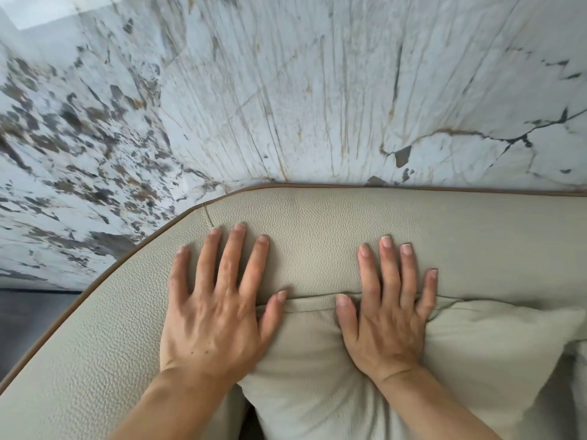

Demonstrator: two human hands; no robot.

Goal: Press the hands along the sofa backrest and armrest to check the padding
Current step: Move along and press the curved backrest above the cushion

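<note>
The sofa backrest [317, 230] is beige grained leather with brown piping along its top edge, curving down to the left into the armrest [95, 328]. My left hand [216, 306] lies flat on the backrest near the corner, fingers spread and pointing up. My right hand [387, 309] lies flat too, fingers on the backrest and palm on the top edge of a loose beige cushion [460, 360] that leans against it. Both hands hold nothing.
A white marble wall [286, 90] with grey and brown veins rises directly behind the sofa. A strip of dark floor [28, 319] shows at the left, beyond the armrest.
</note>
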